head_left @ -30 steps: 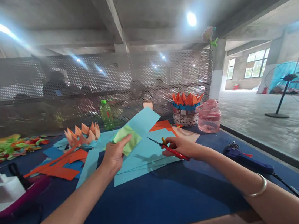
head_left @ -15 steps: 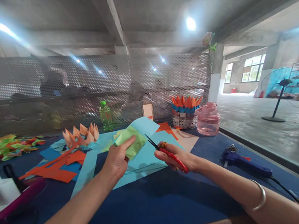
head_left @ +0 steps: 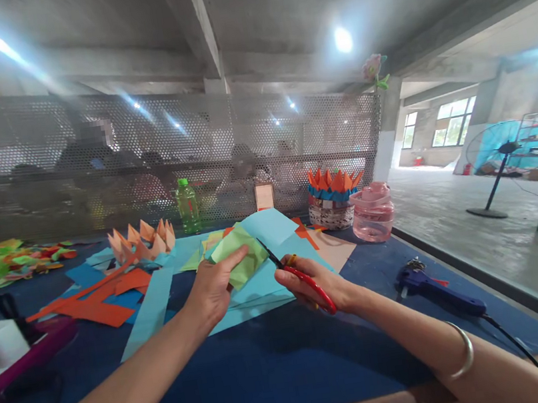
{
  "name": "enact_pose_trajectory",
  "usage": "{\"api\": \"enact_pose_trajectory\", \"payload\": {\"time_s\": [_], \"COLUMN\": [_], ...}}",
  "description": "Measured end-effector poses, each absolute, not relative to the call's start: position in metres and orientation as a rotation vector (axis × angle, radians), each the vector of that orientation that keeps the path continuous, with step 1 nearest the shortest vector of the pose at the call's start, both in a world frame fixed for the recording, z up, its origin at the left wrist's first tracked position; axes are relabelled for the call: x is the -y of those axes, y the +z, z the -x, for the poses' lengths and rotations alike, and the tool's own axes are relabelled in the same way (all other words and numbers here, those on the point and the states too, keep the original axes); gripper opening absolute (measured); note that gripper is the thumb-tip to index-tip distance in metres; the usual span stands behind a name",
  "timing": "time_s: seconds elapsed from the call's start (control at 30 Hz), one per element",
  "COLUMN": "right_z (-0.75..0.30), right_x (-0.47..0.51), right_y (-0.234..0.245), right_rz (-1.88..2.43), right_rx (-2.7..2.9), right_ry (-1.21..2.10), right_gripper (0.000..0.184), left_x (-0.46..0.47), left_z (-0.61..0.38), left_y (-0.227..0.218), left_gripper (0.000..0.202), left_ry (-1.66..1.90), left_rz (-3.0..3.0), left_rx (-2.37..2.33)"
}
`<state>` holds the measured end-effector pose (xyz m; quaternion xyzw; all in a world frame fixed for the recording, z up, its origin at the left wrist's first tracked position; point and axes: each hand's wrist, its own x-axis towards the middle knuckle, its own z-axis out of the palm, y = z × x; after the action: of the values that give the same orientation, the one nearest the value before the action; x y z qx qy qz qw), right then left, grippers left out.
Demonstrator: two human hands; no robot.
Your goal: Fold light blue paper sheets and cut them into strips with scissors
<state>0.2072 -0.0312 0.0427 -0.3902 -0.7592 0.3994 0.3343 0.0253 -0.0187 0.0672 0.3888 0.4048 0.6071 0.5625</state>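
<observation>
Lt green paper (head_left: 247, 264), mid-frame: thin, matte, creased, roughly four-sided. A smooth lt blue sheet (head_left: 270, 226), slightly bowed, rises right behind it; more flat lt blue paper (head_left: 156, 306) lies below & to the left on the dark blue tabletop (head_left: 274, 369). Left of center: peach paper crown (head_left: 143, 247), a ring of sharp folded points, w/ flat orange cutouts (head_left: 106, 310) near it, straight-edged. Far left: heap of crumpled scraps (head_left: 10, 264), green/yellow/orange. Right of center: round basket (head_left: 330, 212), mottled brown/white sides, orange & blue paper spikes up top; touching or just beside it, a see-through pink plastic jug (head_left: 373, 218). Upper mid, behind the table: perforated gray screen (head_left: 284, 135), lots of small holes. Lower right: blue glue gun (head_left: 442, 295), hard plastic, on its side.

Grip: L hand (head_left: 214, 287) pinches the green paper at its left part, thumb flat on top, fingers underneath; can't tell if the lt blue sheet is caught too. R hand (head_left: 311, 282) is curled around the red handles of the scissors (head_left: 317, 288), thumb & fingers closed in on them. Dark blades point up-left, tips at the green paper's right edge; can't tell how far the blades are parted.
</observation>
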Motion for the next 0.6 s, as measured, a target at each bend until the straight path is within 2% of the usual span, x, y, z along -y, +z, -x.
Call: {"api": "enact_pose_trajectory", "payload": {"time_s": [0.2,0.6], "right_z": [-0.208,-0.206], "right_x": [0.030,0.027], "right_y": [0.041,0.033], "right_rz": [1.037,1.078], "right_rx": [1.987,1.941], "right_ry": [1.052,1.054], "right_gripper": [0.050,0.049], "left_x": [0.020,0.023], "left_z": [-0.026,-0.028], "left_y": [0.068,0.073], "left_gripper": [0.039,0.027], "left_ry": [1.419,1.422], "left_rz": [-0.910,-0.912], "left_rx": [-0.957,-0.996]}}
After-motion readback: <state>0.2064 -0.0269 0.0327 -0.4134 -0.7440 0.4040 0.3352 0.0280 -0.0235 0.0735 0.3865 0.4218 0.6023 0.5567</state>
